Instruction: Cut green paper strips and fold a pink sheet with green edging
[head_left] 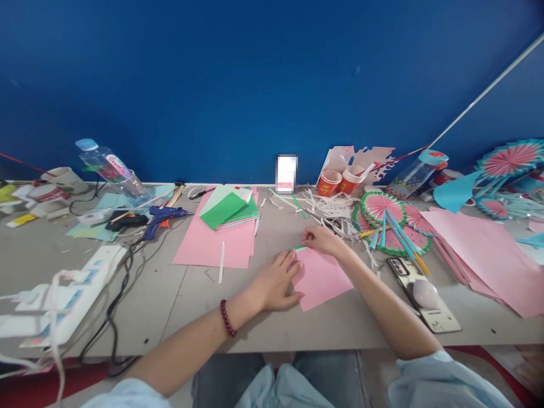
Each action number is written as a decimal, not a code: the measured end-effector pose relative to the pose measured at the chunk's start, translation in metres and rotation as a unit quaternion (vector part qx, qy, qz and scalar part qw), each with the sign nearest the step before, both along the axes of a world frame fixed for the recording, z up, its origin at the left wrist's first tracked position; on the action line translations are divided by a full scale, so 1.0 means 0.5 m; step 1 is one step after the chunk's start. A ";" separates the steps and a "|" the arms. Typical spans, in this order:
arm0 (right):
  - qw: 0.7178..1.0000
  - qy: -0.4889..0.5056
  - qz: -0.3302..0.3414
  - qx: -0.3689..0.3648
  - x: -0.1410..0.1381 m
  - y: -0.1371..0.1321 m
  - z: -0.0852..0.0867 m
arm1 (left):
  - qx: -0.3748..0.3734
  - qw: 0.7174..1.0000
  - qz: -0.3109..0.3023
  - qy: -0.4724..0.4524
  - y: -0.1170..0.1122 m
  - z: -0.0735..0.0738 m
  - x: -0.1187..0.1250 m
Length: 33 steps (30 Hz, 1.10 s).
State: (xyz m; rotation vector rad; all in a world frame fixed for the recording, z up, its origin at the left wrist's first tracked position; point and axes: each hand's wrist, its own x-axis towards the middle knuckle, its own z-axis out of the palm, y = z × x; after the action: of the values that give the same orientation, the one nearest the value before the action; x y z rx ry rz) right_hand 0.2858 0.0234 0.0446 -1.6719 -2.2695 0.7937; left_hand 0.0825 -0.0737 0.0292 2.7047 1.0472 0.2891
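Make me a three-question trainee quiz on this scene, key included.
1. Which wrist wears the dark red bead bracelet?
2. What does the left hand touch?
A) a red paper cup
B) pink paper
C) a plastic bottle
3. True or false: the blue glue gun lies to the left of the left hand.

Key: 1. Left; 2. B; 3. True.

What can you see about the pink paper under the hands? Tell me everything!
The pink paper is a plain, thin-looking sheet with straight edges. It lies on the grey table, turned at an angle, one corner pointing towards the person. A narrow green strip shows along its far edge. The left hand rests on its left side; the right hand is at the far edge. Hands and right forearm hide some of it.
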 end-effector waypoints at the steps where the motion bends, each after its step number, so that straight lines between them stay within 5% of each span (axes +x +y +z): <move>1: 1.000 0.001 -0.001 0.000 0.000 0.000 -0.001 | 0.001 1.000 -0.003 0.002 0.001 0.000 -0.001; 33: 0.999 -0.036 -0.033 -0.003 0.037 0.001 0.006 | -0.015 1.000 0.023 -0.005 0.013 0.000 -0.001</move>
State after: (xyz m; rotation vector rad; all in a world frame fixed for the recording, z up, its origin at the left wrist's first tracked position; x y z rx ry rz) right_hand 0.3044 0.0238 0.0474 -1.7947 -2.2473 0.7385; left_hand 0.0822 -0.0674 0.0292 2.6530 1.1026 0.2913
